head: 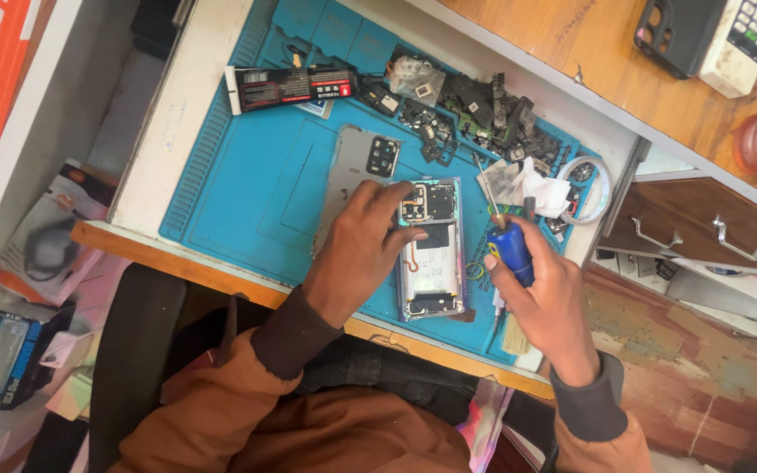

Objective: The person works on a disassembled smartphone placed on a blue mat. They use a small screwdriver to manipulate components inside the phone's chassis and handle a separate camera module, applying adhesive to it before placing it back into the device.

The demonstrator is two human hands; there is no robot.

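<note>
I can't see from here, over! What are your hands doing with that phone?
Left hand steadies opened phone on blue mat. Right hand grips blue-handled screwdriver, tip clear of phone. Loose parts crowd the mat's far edge.

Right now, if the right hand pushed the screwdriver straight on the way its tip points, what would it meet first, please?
Probably the crumpled white tissue, just past the tip of the screwdriver held in the right hand; the loose phone parts lie beyond. Height above the mat is unclear.
</note>
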